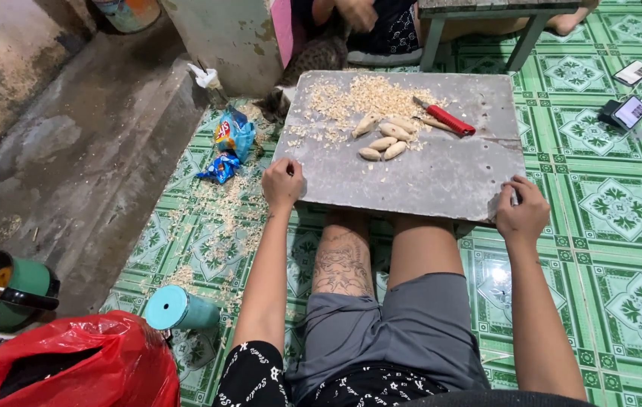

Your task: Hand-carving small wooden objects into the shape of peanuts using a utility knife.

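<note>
A grey board (426,177) lies across my legs above the green tiled floor. My left hand (281,183) grips its near left corner. My right hand (520,209) grips its near right corner. On the board lie several pale carved wooden pieces (385,139), a heap of light wood shavings (358,98) and a red-handled knife (445,117) beside the pieces.
Shavings and blue snack bags (230,143) litter the floor at left. A teal cup (177,309), a red plastic bag (72,365) and a green pot (8,290) sit near left. Two phones (626,111) lie at right. Another person and a cat (313,60) sit beyond, by a low table (487,15).
</note>
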